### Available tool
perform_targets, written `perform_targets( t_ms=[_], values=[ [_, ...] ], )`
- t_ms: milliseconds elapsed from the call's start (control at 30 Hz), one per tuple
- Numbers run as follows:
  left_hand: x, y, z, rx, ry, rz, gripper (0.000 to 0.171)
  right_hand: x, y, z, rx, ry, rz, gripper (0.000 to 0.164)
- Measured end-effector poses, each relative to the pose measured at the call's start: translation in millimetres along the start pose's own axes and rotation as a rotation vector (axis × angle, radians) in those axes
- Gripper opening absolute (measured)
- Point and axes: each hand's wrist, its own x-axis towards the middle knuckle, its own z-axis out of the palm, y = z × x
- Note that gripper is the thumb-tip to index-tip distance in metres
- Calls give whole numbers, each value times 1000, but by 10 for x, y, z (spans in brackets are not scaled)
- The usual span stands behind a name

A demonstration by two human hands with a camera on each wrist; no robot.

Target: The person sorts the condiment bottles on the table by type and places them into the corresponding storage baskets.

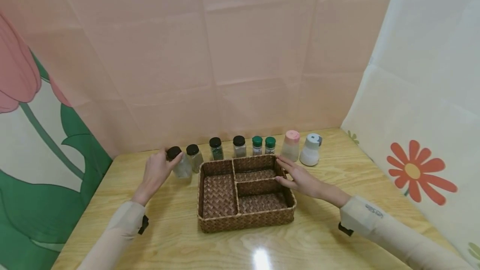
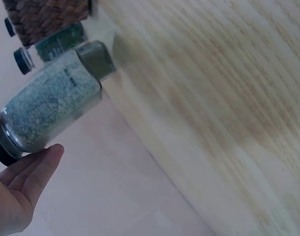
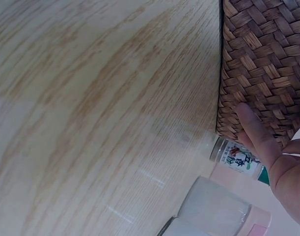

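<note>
My left hand grips a clear jar by its black lid, left of the basket. In the left wrist view pale granules fill this jar, and fingers rest under the lid end. A brown woven basket with three compartments sits mid-table, with nothing in them. My right hand holds the basket's right wall. Some fingertips reach over the rim in the head view; a finger lies along the outer weave in the right wrist view.
Behind the basket stand black-lidded jars and two green-capped shakers. At the right are a pink-topped bottle and a white bottle with a pale blue top. A cloth-covered wall borders the table's back.
</note>
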Motion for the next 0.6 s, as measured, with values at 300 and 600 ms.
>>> perform_targets(
  t_ms=[300,600],
  values=[
    [-11,85,-65,2,64,49,49,0,-8,-9,4,-6,2,66],
    [26,118,-116,40,195,157,42,-2,-25,-24,5,-15,8,66]
  ],
)
